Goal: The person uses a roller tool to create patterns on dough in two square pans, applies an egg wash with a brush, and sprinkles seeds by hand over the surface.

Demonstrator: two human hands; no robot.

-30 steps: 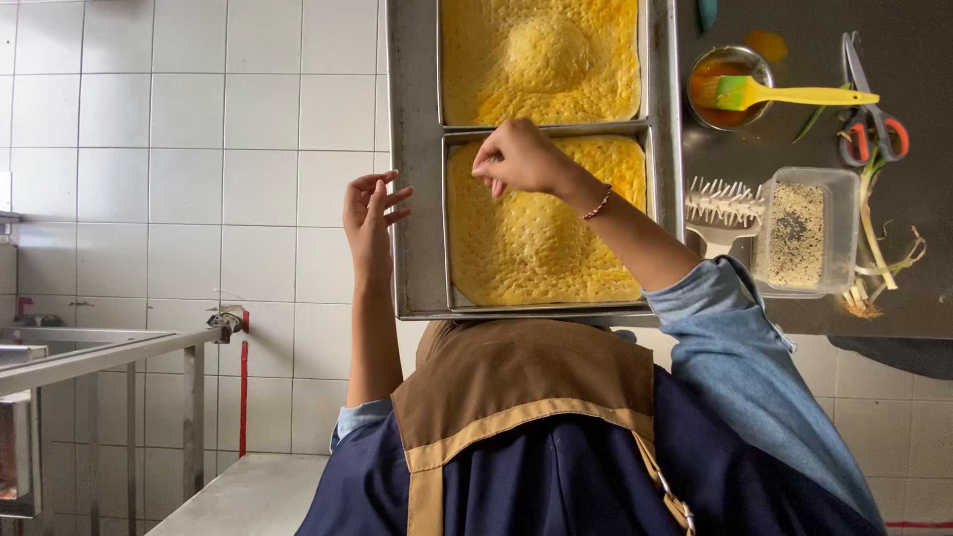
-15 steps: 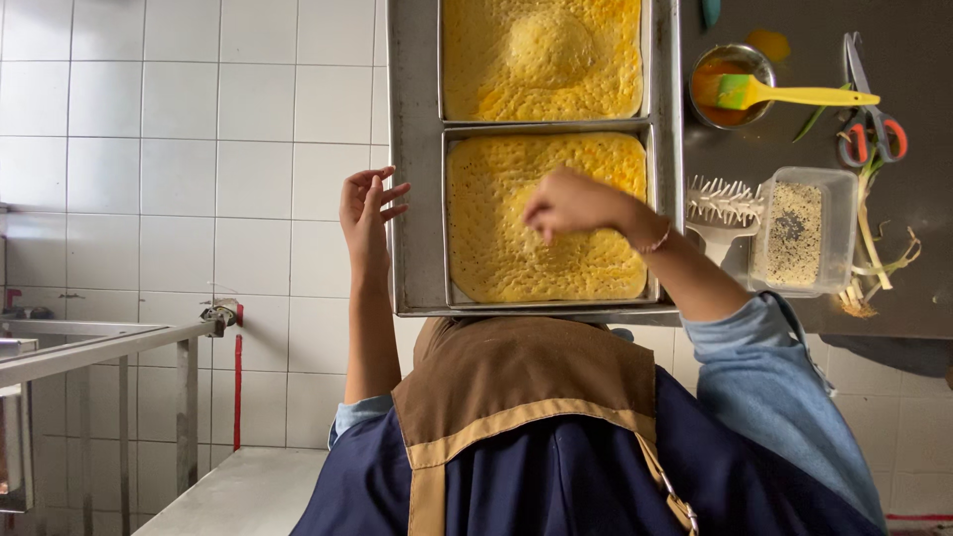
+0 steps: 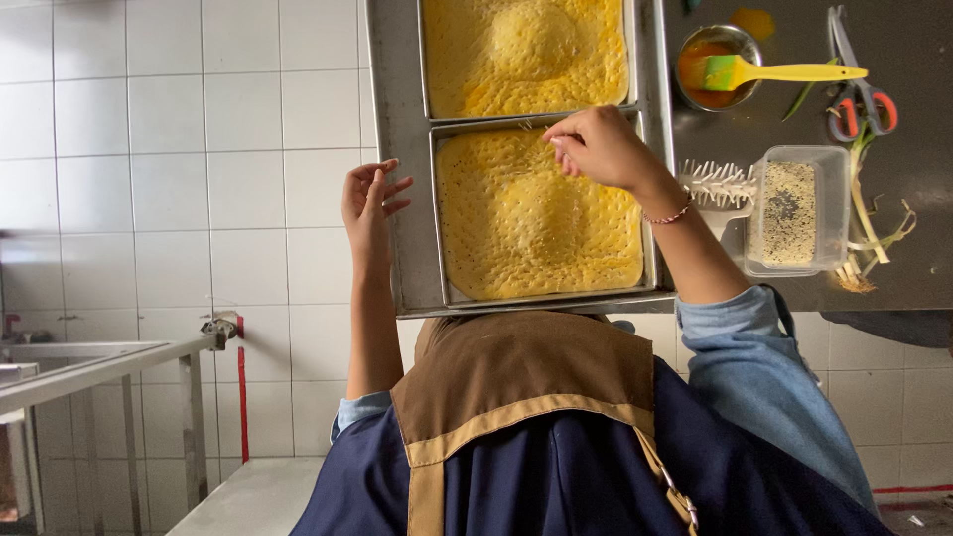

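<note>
Two hands work at a large metal tray (image 3: 397,149) on the bench (image 3: 913,60). The right hand (image 3: 601,149) hovers over the upper edge of the near pan of yellow dough (image 3: 536,213), its fingertips (image 3: 562,149) drawn together in a pinch; what they pinch is too small to tell. A thin bracelet (image 3: 667,215) circles that wrist. The left hand (image 3: 369,199) sits at the tray's outer rim, fingers loosely spread and curled, touching the metal edge and gripping nothing. Under the right hand the dough is flat and dotted with small holes; just beyond that hand lies a second pan of yellow dough (image 3: 526,50), puffed in the middle. To the outer side of the right wrist are a white spiked roller (image 3: 720,184) and, just beside it, a clear plastic tub of seeds (image 3: 794,208). Farther off stand a small metal bowl (image 3: 710,65) of orange liquid with a green and yellow brush (image 3: 774,71) resting in it, scissors (image 3: 859,94), and some green stalks (image 3: 869,233).
</note>
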